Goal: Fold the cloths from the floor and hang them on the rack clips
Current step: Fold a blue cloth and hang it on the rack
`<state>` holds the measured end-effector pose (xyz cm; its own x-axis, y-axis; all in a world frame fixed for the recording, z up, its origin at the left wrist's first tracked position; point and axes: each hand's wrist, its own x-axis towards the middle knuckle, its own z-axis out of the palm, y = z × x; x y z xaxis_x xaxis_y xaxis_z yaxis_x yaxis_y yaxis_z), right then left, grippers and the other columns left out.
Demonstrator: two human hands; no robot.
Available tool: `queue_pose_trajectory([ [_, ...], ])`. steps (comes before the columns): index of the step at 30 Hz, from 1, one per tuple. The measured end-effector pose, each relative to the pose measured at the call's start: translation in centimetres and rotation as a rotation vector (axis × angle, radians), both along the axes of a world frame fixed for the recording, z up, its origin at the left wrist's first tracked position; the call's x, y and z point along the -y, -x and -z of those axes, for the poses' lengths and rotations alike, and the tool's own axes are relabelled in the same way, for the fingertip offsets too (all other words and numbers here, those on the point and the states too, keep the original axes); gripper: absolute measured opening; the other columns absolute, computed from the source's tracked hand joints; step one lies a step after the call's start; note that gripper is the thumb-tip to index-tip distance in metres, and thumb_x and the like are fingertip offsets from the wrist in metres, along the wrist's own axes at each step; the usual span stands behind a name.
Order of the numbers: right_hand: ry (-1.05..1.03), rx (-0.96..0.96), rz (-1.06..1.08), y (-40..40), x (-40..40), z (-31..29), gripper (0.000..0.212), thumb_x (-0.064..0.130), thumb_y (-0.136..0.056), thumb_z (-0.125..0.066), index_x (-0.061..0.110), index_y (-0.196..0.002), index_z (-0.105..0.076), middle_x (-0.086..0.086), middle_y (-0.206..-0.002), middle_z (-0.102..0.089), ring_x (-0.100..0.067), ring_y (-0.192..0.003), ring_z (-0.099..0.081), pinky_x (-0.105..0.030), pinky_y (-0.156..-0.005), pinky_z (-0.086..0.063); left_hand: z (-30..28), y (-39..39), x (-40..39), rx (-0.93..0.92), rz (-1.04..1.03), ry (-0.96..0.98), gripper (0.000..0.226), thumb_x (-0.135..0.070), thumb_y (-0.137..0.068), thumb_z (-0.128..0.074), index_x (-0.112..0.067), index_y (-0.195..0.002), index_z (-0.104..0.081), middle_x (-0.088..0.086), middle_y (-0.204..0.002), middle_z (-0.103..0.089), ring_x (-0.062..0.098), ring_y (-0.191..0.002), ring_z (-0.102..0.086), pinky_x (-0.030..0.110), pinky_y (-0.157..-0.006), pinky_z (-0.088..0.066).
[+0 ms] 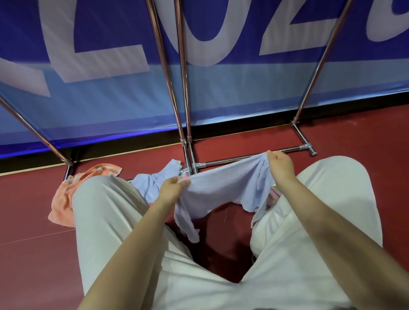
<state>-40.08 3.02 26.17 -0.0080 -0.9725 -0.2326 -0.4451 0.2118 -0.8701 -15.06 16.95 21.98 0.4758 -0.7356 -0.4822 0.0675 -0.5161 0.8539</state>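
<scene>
The rack (184,88) was cut off at the top edge, so its clips could not be seen; only the slanted poles and the base bars on the red floor (24,252) were in view. An orange cloth (62,201) lay on the floor behind the left knee, which hid a large part of it. A second blue cloth (152,182) lay crumpled by the rack base, partly hidden by the left hand (174,189). Something pink showed under the held cloth, too small to make out.

The blue cloth (225,187) was held up between the knees, above the floor and just in front of the rack base. Its long axis ran left to right, a little higher on the right side, and its lower corners hung down loose (the left one lower). The left hand pinched the left end, fingers curled around the edge. The right hand (280,165) gripped the bunched right end, seen from the back, so its fingertips were hidden. The top edge sagged slightly between the hands.
</scene>
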Motion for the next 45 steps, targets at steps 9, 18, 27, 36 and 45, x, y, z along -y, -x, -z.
queue_pose_trajectory([
  [9, -0.041, -0.023, 0.051, 0.4, -0.1, 0.2, 0.034, 0.017, -0.098, -0.041, -0.002, -0.073, -0.053, -0.009, -0.071, -0.047, -0.021, -0.071, -0.042, -0.029, -0.063, -0.034, -1.9, 0.7, 0.7, -0.160, -0.041, 0.191, 0.031, -0.047, -0.075, -0.071, -0.016, -0.079, -0.070, 0.004, -0.083, -0.064, 0.015, -0.082, -0.058, 0.031, -0.078, -0.043],
  [18, -0.021, -0.001, 0.093, -0.4, 0.5, -0.4, 0.038, 0.019, -0.100, -0.040, 0.011, -0.063, -0.040, -0.001, -0.063, -0.041, -0.015, -0.059, -0.037, -0.028, -0.053, -0.031, -2.2, 1.1, 0.1, 0.075, 0.254, -0.051, 0.043, -0.032, -0.092, -0.062, -0.018, -0.055, -0.045, 0.006, -0.056, -0.041, 0.013, -0.050, -0.039, 0.019, -0.046, -0.033],
  [27, 0.071, -0.053, -0.293, -3.6, -1.9, -1.1, 0.018, 0.011, -0.091, -0.052, 0.002, -0.094, -0.067, -0.012, -0.102, -0.068, -0.026, -0.096, -0.060, -0.029, -0.085, -0.044, -5.2, 3.0, 0.8, 0.283, 0.166, 0.335, 0.017, -0.015, -0.096, -0.057, -0.016, -0.082, -0.066, -0.013, -0.082, -0.063, -0.009, -0.077, -0.056, 0.002, -0.072, -0.038],
  [36, 0.018, 0.051, -0.814, -7.2, -5.8, -2.3, 0.012, 0.021, -0.096, -0.051, 0.022, -0.090, -0.061, -0.002, -0.079, -0.062, -0.015, -0.071, -0.057, -0.023, -0.065, -0.044, -6.7, 3.9, 1.4, 0.341, 0.287, 0.487, 0.026, -0.009, -0.097, -0.053, -0.025, -0.080, -0.064, -0.012, -0.083, -0.065, -0.007, -0.079, -0.058, 0.009, -0.077, -0.042],
  [45, 0.097, 0.023, -0.681, -6.1, -4.3, -1.0, 0.020, 0.019, -0.094, -0.055, 0.018, -0.074, -0.053, 0.003, -0.074, -0.050, -0.010, -0.069, -0.044, -0.015, -0.059, -0.034, -4.0, 1.8, 0.8, 0.356, 0.319, 0.271, 0.020, -0.021, -0.092, -0.063, -0.017, -0.073, -0.063, -0.003, -0.070, -0.056, 0.000, -0.064, -0.046, 0.015, -0.065, -0.038],
])
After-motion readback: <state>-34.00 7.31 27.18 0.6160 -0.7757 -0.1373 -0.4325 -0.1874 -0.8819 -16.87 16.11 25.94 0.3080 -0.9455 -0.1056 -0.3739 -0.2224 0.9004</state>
